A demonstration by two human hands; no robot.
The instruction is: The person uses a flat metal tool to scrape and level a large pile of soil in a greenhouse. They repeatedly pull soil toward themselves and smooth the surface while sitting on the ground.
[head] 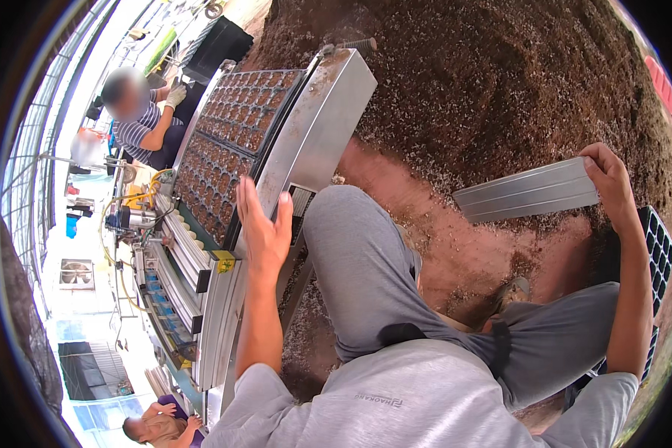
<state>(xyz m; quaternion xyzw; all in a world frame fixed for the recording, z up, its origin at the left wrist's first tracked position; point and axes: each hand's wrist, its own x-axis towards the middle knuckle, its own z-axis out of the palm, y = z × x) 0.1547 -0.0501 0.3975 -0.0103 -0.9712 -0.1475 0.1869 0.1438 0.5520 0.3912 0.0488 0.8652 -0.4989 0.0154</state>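
My left hand (266, 229) is raised with fingers together and the thumb apart, holding nothing. It is beside the metal side rail of a conveyor machine, close to a black plastic cell tray (213, 182) filled with dark growing mix. A second filled cell tray (252, 106) lies beyond it on the machine. My right hand (610, 179) grips one end of a long, ribbed, silvery metal strip (529, 190). The strip's far end is over the edge of a large heap of loose growing mix (481, 95).
Black cell trays (656, 252) are at the right, by my right forearm. A silvery metal housing (319, 117) edges the machine. One person in a striped shirt (140, 131) is across it, with a gloved hand raised; another person (162, 428) is at the lower left.
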